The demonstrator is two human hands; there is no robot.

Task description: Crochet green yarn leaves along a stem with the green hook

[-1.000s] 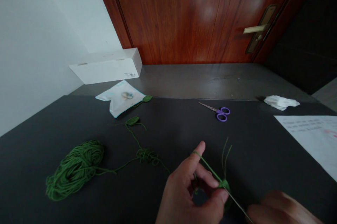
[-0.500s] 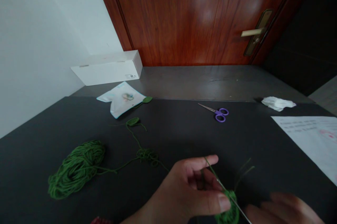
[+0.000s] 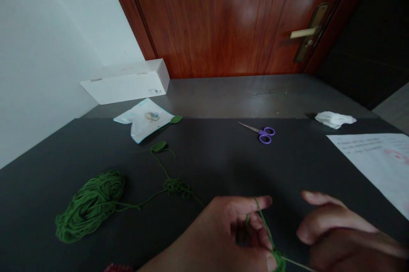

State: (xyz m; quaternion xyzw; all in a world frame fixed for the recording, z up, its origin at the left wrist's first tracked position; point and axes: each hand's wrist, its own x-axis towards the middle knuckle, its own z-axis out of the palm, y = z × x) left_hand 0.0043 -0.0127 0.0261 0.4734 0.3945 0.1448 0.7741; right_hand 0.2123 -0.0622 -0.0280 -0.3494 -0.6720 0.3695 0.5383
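My left hand is at the bottom middle, thumb and fingers pinched on a small green crochet piece, with the green yarn strand running over its outstretched forefinger. My right hand is at the bottom right, fingers curled around a thin metal crochet hook that pokes into the piece. The strand trails left through a small tangle to a loose skein of green yarn on the black table.
Purple-handled scissors lie at mid table. Two small green crocheted leaves sit near a white pouch. A white box, a crumpled tissue and a printed sheet are around. A wooden door stands behind.
Both hands have dropped lower in view with the crochet piece. My right hand has come up into view beside the left, and the piece's loose yarn tails no longer show.
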